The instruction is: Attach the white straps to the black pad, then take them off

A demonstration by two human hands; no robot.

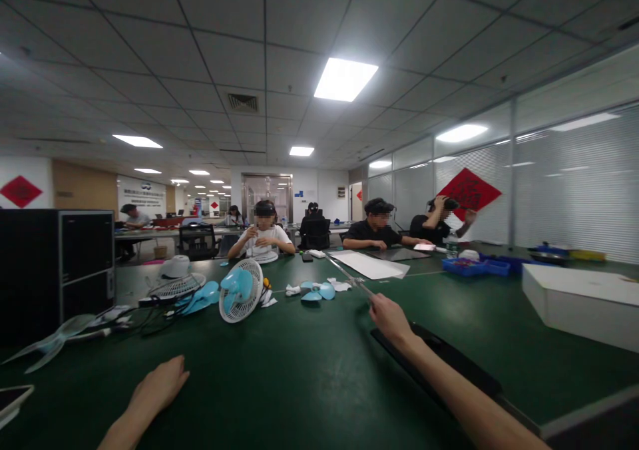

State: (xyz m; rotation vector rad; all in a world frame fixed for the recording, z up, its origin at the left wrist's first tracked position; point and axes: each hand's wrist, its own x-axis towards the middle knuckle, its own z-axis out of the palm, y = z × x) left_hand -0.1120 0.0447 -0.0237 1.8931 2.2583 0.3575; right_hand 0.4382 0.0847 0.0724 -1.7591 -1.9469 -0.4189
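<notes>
Right hand (392, 318): stretched forward over the green tabletop (299, 377), fingers closed around the near end of a thin silver strip (351, 277).
Silver strip: at the middle right of the table, slanting away from the fingers towards a large white sheet (372, 263); too slim and blurred to say exactly what it is.
Under the right forearm: a dark flat panel (452, 359), partly covered by the arm; whether the two touch cannot be told.
Left hand (160, 380): low over the near left of the table, back of the hand up, with nothing visible in it; the fingers are largely hidden, so I cannot tell whether it is open or closed.
Fan parts: a round white fan grille (255, 290) stands tilted with a blue blade in front of it; a separate blue fan blade (312, 295) lies flat to its right, and a pale fan blade (57, 338) lies far left, near a black computer tower (84, 263).
Progress: the strip is in the grip, not set down; the two separate blades are unattached. Beyond that, how much is done or left cannot be judged.
Across the table: a person in a white top (269, 239) sits facing this way.
</notes>
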